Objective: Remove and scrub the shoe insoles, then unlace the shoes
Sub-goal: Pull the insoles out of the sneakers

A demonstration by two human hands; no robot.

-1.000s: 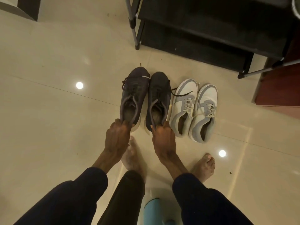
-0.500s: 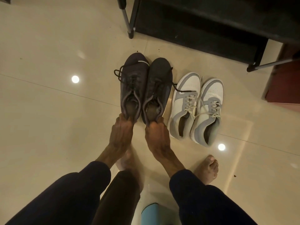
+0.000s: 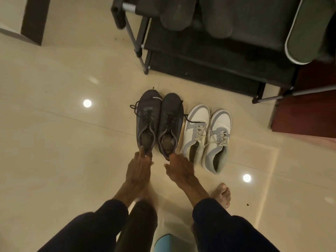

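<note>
Two dark grey lace-up shoes stand side by side on the tiled floor, toes pointing away from me. My left hand (image 3: pixel 139 167) reaches the heel of the left dark shoe (image 3: pixel 147 115), a finger hooked over its heel collar. My right hand (image 3: pixel 179 167) has its fingertips against the heel of the right dark shoe (image 3: pixel 171 117), with the thumb spread away from it. A brownish insole (image 3: pixel 168 141) shows inside each dark shoe. Both shoes are laced, with loose lace ends trailing at the sides. A white and grey pair of sneakers (image 3: pixel 207 133), also laced, stands just to the right.
A black shoe rack (image 3: pixel 200 57) with metal legs stands beyond the shoes and holds dark footwear on top. Red-brown furniture (image 3: pixel 307 115) is at the right. My bare right foot (image 3: pixel 223 194) rests on the floor. A teal object (image 3: pixel 166 242) sits between my legs.
The dark shoes now rest flat on the floor beside the white pair. My right hand has loosened from gripping its shoe's heel to only touching it. The view has tilted up toward the rack.
</note>
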